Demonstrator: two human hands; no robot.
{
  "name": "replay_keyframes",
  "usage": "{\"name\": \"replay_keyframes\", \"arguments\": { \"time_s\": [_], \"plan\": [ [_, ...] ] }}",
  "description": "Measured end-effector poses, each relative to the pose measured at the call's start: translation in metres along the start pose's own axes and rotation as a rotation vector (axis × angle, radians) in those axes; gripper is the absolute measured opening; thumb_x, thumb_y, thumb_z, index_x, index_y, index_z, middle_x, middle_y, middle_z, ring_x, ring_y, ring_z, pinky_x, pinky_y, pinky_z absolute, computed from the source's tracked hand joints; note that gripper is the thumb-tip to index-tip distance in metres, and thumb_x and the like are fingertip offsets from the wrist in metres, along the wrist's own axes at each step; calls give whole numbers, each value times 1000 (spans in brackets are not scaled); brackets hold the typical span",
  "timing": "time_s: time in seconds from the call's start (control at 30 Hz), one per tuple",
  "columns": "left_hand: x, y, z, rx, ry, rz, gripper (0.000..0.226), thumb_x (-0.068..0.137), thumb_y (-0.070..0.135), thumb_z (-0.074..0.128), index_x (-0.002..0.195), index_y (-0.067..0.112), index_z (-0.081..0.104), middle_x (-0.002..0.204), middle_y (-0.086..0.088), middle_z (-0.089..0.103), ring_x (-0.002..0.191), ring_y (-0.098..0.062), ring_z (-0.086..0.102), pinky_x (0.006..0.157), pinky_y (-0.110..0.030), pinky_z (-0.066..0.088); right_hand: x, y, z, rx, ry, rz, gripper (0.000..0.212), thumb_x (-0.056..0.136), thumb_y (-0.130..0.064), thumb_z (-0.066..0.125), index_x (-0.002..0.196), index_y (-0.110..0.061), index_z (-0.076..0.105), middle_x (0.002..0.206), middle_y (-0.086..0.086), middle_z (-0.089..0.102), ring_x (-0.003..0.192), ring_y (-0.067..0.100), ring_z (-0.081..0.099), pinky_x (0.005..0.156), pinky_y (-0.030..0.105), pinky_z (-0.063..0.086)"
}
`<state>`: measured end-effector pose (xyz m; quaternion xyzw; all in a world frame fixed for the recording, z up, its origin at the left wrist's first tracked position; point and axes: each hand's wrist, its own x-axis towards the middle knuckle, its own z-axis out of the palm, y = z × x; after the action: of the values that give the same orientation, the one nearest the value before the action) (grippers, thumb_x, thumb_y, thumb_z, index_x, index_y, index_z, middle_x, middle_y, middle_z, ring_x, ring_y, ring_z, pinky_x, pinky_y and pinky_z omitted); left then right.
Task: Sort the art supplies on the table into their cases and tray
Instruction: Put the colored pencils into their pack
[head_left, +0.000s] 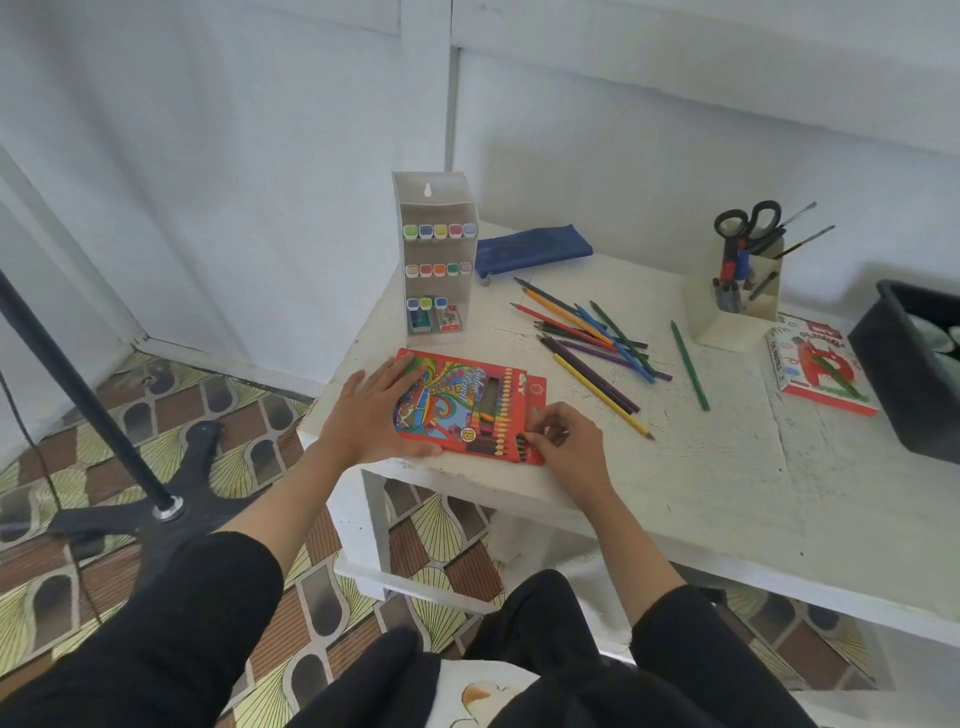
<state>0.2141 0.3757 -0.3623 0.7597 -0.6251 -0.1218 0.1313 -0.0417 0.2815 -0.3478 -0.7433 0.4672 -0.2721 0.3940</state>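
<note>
Pressing flat with straight fingers, the left hand (374, 415) holds down the red pencil box (457, 400) at the frame's centre, while the right hand (566, 441) pinches a pencil (522, 444) at the box's lower right end. Further to the upper right lie loose pencils (597, 348).

Black long sleeves (171, 623), forearms bare; black trousers (524, 613); white orange-printed fabric (483, 696) on lap.

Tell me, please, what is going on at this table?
A person is packing coloured pencils into the red pencil box. The left hand lies flat on the box, steadying it, while the fingers of the right hand pinch a pencil at its open end. A heap of loose pencils and one green pencil wait on the table.
</note>
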Motion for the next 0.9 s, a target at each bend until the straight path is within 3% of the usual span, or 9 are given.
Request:
{"name": "replay_keyframes", "arguments": {
  "time_s": [0.1, 0.23, 0.53, 0.73, 0.9],
  "plan": [
    [0, 0, 0, 3, -9, -3, 136, 38, 105, 14, 152, 30, 12, 160, 8, 3, 148, -16, 3, 118, -46, -1, 0, 1, 3, 28, 23, 25, 17, 80, -6, 71, 77, -19, 60, 85, -11, 65, 77, 1, 58, 66, 6, 43],
    [1, -2, 2, 4, -6, 2, 135, 39, 105, 15, 151, 31, 12, 160, 8, 4, 148, -15, 3, 118, -47, -1, 1, 5, 2, 86, 17, 49, 11, 83, -3, 67, 79, -13, 65, 92, 1, 70, 85, 6, 64, 70, 23, 54],
    [1, -3, 3, -8, 6, 10, 133, 40, 105, 17, 151, 31, 12, 160, 8, 5, 147, -14, 3, 118, -48, 0, 4, 0, 5, 81, -9, 61, 31, 83, -1, 66, 71, -28, 58, 85, -10, 66, 80, -5, 61, 71, 15, 48],
    [2, -5, 5, 5, 9, 13, 132, 41, 104, 17, 151, 31, 13, 160, 8, 6, 147, -14, 4, 118, -48, 1, 9, 0, 4, 37, -42, 78, 30, 78, -4, 71, 73, -31, 58, 88, -7, 69, 77, 6, 60, 77, 36, 51],
    [2, -5, 5, 11, 10, 12, 132, 42, 104, 17, 151, 31, 13, 160, 9, 5, 147, -15, 5, 118, -48, 1, 11, 0, 3, 24, -42, 96, 28, 78, -7, 73, 72, -30, 59, 83, -12, 70, 75, 15, 62, 76, 42, 53]
  ]
}}
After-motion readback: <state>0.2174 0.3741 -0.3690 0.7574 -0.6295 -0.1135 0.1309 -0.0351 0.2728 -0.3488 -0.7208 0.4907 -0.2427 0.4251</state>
